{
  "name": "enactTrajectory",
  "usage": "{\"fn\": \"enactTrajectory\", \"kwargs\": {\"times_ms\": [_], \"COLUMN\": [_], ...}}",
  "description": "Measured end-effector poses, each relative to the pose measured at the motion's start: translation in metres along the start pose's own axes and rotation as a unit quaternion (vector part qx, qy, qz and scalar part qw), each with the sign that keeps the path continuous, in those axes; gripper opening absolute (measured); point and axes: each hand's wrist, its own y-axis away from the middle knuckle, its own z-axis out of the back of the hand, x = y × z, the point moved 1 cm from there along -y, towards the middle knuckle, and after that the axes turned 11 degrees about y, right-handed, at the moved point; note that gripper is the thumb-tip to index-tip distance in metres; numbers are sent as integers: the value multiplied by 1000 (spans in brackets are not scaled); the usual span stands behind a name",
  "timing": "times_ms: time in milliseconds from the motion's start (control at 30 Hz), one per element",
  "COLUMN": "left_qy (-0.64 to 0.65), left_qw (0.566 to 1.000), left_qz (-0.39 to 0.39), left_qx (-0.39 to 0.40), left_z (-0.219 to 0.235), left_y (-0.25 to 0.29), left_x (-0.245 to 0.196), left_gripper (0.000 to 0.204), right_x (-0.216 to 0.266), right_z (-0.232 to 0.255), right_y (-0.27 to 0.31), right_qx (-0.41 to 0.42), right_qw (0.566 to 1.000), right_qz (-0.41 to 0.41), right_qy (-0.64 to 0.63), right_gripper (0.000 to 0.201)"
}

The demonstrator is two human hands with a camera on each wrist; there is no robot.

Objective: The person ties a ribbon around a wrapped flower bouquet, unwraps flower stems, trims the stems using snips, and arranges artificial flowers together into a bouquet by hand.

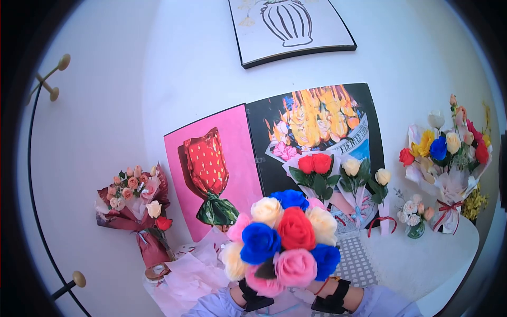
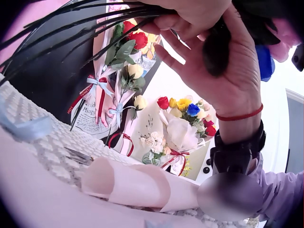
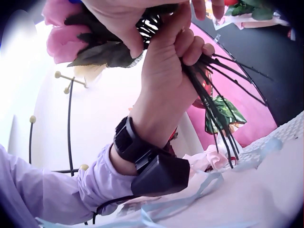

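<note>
A bouquet of red, blue, pink and cream roses (image 1: 298, 227) fills the middle of the head view and hides both hands. My left hand (image 3: 168, 61) grips its bundle of dark stems (image 3: 209, 104) below the blooms, and the stem ends fan out past the little finger. Around the upper stems, close to the left hand, my right hand (image 2: 223, 71) has its palm facing in and its fingers (image 2: 173, 59) loosely extended. A dark leaf (image 2: 216, 50) overlaps that palm. Pink rose heads (image 3: 66, 40) hang beside the right hand in the right wrist view.
Pale pink wrapping paper (image 1: 193, 277) and light blue ribbon (image 3: 190, 197) lie on the table. A rolled pink sheet (image 2: 128, 183) lies near scissors (image 2: 78, 156). Behind stand a dark-red-wrapped bouquet (image 1: 150, 238), a white-wrapped bouquet (image 1: 449, 185) and a small glass vase (image 1: 415, 230).
</note>
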Motion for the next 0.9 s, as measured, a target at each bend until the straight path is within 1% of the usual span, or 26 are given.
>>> {"fn": "enactTrajectory", "kwargs": {"times_ms": [33, 67, 100, 133, 167, 200, 233, 300, 367, 400, 433, 533, 567, 600, 633, 700, 733, 767, 800, 833, 867, 900], "left_qy": [1, -35, -71, -106, -140, -142, -155, -178, -199, -209, -218, -243, -251, -258, -265, -277, -283, -289, -296, -303, -309, -314], "left_qw": [1000, 983, 935, 857, 752, 751, 726, 671, 615, 585, 555, 457, 423, 388, 352, 282, 245, 208, 170, 133, 96, 83], "left_qz": [-1, -170, -333, -484, -618, -617, -643, -691, -735, -755, -775, -827, -843, -857, -870, -892, -900, -908, -914, -919, -922, -922], "left_qx": [-5, -53, -100, -143, -181, -184, -190, -199, -206, -209, -212, -218, -219, -220, -221, -222, -222, -221, -220, -217, -213, -208], "left_z": [-2, -3, -3, -4, -6, -6, -4, -4, 1, 4, 5, 11, 13, -3, -11, -15, -8, -10, -10, -9, -16, -12], "left_y": [-1, -7, -25, -42, -53, -75, -89, -86, -82, -80, -77, -63, -54, -75, -85, -83, -70, -70, -71, -72, -85, -83], "left_x": [1, 5, 11, 16, 21, 27, 34, 36, 37, 37, 36, 34, 33, 31, 31, 29, 29, 29, 29, 30, 30, 31], "left_gripper": [45, 39, 34, 28, 23, 23, 22, 20, 18, 18, 17, 15, 14, 13, 13, 12, 11, 11, 11, 11, 11, 11], "right_x": [11, 16, 17, 27, 33, 41, 52, 63, 77, 80, 82, 96, 101, 99, 103, 114, 117, 120, 136, 157, 167, 162], "right_z": [1, 1, -8, -14, -16, -19, -18, -36, -47, -52, -60, -69, -78, -102, -109, -132, -145, -154, -185, -228, -249, -228], "right_y": [11, 19, 16, 15, 23, 28, 38, 31, 46, 41, 40, 60, 57, 31, 31, 19, 8, 6, 8, 12, 14, 23], "right_qx": [-3, -7, -11, -14, -18, -20, -22, -26, -31, -33, -36, -43, -45, -46, -49, -54, -56, -57, -55, -84, -113, -216], "right_qw": [999, 997, 993, 987, 981, 973, 964, 942, 916, 901, 885, 831, 811, 789, 767, 719, 694, 667, 666, 630, 593, 564], "right_qz": [9, 19, 29, 39, 47, 56, 64, 82, 99, 107, 116, 143, 152, 162, 170, 186, 194, 201, 201, 200, 198, 189], "right_qy": [38, 77, 115, 152, 188, 224, 258, 324, 387, 418, 449, 536, 564, 591, 617, 667, 692, 715, 716, 745, 772, 774], "right_gripper": [29, 29, 29, 29, 29, 29, 29, 29, 29, 29, 29, 29, 29, 29, 29, 30, 30, 30, 30, 29, 28, 26]}}
